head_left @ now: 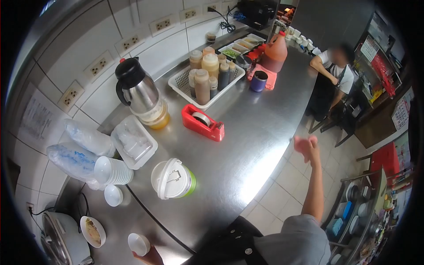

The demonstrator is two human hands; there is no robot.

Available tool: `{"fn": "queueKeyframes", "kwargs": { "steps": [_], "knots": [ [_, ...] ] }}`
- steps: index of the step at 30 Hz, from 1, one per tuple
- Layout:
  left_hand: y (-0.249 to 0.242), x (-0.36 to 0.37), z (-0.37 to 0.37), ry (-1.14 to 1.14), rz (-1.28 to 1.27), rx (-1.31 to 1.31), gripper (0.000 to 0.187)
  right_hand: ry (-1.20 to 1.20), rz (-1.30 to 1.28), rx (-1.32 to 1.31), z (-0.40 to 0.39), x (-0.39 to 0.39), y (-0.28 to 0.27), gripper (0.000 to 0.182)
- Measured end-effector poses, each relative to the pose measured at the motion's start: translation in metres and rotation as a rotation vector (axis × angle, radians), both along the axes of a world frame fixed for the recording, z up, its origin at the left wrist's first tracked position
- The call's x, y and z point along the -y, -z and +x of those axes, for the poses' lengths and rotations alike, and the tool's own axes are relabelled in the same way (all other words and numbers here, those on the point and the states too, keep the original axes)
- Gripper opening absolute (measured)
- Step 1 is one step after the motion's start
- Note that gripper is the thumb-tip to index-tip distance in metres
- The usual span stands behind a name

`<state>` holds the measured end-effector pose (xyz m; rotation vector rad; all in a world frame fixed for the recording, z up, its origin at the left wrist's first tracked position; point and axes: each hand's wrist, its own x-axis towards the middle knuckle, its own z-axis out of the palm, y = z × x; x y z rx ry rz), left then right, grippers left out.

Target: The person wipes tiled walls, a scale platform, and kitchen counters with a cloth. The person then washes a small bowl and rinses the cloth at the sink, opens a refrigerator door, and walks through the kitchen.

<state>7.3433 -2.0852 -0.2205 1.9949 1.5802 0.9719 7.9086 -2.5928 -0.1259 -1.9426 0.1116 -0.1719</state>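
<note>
My left hand [153, 257] is closed around a small white cup [138, 244] at the bottom, low over the counter. Most of that hand is cut off by the frame edge. Out to the right, my right hand [306, 148] is stretched over the floor beyond the counter's edge; its fingers look pinkish and blurred, so I cannot tell how they are held. Near the left hand stands a white bowl of food [92, 232]. A single white cup [113, 195] and a stack of white cups [113, 170] are farther up, beside a lidded white tub [174, 179].
On the steel counter [247, 145] are a red tape dispenser [202, 123], a thermos jug [138, 84], a basket of sauce bottles [206, 105], a purple tumbler [259, 81] and an orange-filled jug [274, 53]. A rice cooker [66, 238] is lower left. Another person [333, 75] sits beyond; shelves [353, 212] stand right.
</note>
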Motion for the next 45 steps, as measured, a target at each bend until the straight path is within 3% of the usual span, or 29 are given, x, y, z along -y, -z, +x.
{"fn": "queueKeyframes", "kwargs": {
  "steps": [1, 3, 5, 7, 8, 9, 10, 11, 13, 14, 16, 17, 19, 20, 21, 23, 25, 26, 28, 29, 30, 32, 34, 38, 40, 43, 45],
  "knots": [
    [0.003, -0.002, -0.002, -0.009, -0.02, 0.023, 0.079, -0.003, -0.118, -0.13, -0.002, 0.004, -0.008, 0.031],
    [-0.009, 0.0, 0.006, -0.039, -0.161, 0.142, 0.08, -0.263, -0.166, -0.154, 0.031, -0.019, -0.011, 0.039],
    [0.001, -0.007, -0.006, 0.028, -0.198, 0.166, 0.082, -0.267, -0.604, 0.124, 0.089, -0.029, 0.067, 0.046],
    [-0.012, 0.0, 0.01, -0.037, -0.296, 0.296, 0.083, -0.03, -1.102, 0.068, 0.078, -0.112, 0.087, 0.053],
    [-0.016, 0.006, 0.019, -0.091, -0.391, 0.441, 0.083, 0.072, -0.949, 0.283, 0.095, -0.139, 0.137, 0.058],
    [-0.015, -0.003, 0.012, -0.157, -0.631, 1.065, 0.074, 0.008, -0.697, 0.304, 0.079, -0.185, 0.121, 0.06],
    [-0.011, -0.007, 0.008, -0.167, -0.62, 1.059, 0.074, -0.31, -0.468, -0.032, 0.056, -0.217, 0.096, 0.061],
    [-0.003, -0.007, 0.007, -0.181, -0.561, 0.89, 0.068, -0.339, -0.728, 0.38, 0.047, -0.24, 0.165, 0.058],
    [0.016, -0.013, 0.007, -0.173, -0.503, 0.735, 0.075, -0.48, -0.917, 0.65, -0.04, -0.275, 0.094, 0.05],
    [0.017, -0.019, 0.01, -0.183, -0.492, 0.737, 0.075, -0.489, -0.907, 0.656, -0.039, -0.275, 0.087, 0.05],
    [0.007, -0.016, 0.019, -0.419, -0.551, 0.841, 0.077, -0.546, -0.354, 0.412, -0.017, -0.255, 0.081, 0.04],
    [0.023, -0.027, -0.001, -0.418, -0.62, 0.769, 0.076, -0.546, -0.099, 0.332, -0.001, -0.244, 0.078, 0.036],
    [0.055, -0.04, -0.034, -0.395, -0.67, 0.761, 0.074, -0.31, -0.606, 0.437, 0.075, -0.203, 0.121, 0.031],
    [0.059, -0.046, -0.034, -0.369, -0.645, 0.814, 0.073, -0.26, -0.755, 0.437, 0.11, -0.182, 0.152, 0.036],
    [0.063, -0.051, -0.038, -0.398, -0.644, 0.822, 0.071, -0.234, -1.103, 0.618, 0.136, -0.16, 0.199, 0.041],
    [0.072, -0.067, -0.048, -0.38, -0.643, 0.805, 0.065, -0.277, -0.946, 0.462, 0.056, -0.191, 0.139, 0.049],
    [0.077, -0.076, -0.056, -0.263, -0.627, 0.764, 0.057, -0.381, -1.011, 0.583, -0.052, -0.223, 0.082, 0.055],
    [0.076, -0.079, -0.059, -0.186, -0.607, 0.744, 0.053, -0.53, -0.971, 0.572, -0.091, -0.22, 0.094, 0.062],
    [0.028, -0.066, -0.028, -0.261, -0.528, 0.8, 0.048, -0.686, -0.912, 0.598, -0.194, -0.241, 0.084, 0.06],
    [0.039, -0.062, -0.035, -0.165, -0.448, 0.819, 0.049, -0.913, -0.751, 0.618, -0.234, -0.249, 0.094, 0.061],
    [0.049, -0.059, -0.043, -0.066, -0.37, 0.832, 0.051, -1.076, -0.772, 0.602, -0.268, -0.257, 0.093, 0.061],
    [0.024, -0.039, -0.044, -0.103, -0.499, 0.852, 0.061, -1.414, -0.78, 0.519, -0.335, -0.274, 0.093, 0.061],
    [0.0, -0.023, -0.049, -0.15, -0.56, 0.847, 0.061, -1.589, -0.593, 0.577, -0.338, -0.316, 0.092, 0.056],
    [-0.025, 0.007, -0.079, -0.122, -0.57, 0.777, 0.057, -1.374, -0.501, 0.739, -0.312, -0.438, 0.126, 0.036],
    [-0.031, 0.013, -0.097, -0.063, -0.549, 0.692, 0.053, -1.317, -0.539, 0.623, -0.311, -0.502, 0.11, 0.039],
    [-0.033, 0.013, -0.129, -0.027, -0.546, 0.651, 0.045, -1.18, -0.577, 0.69, -0.365, -0.541, 0.109, 0.043],
    [-0.033, 0.01, -0.15, 0.018, -0.55, 0.652, 0.039, -1.255, -0.543, 0.712, -0.417, -0.515, 0.11, 0.048]
  ]
}}
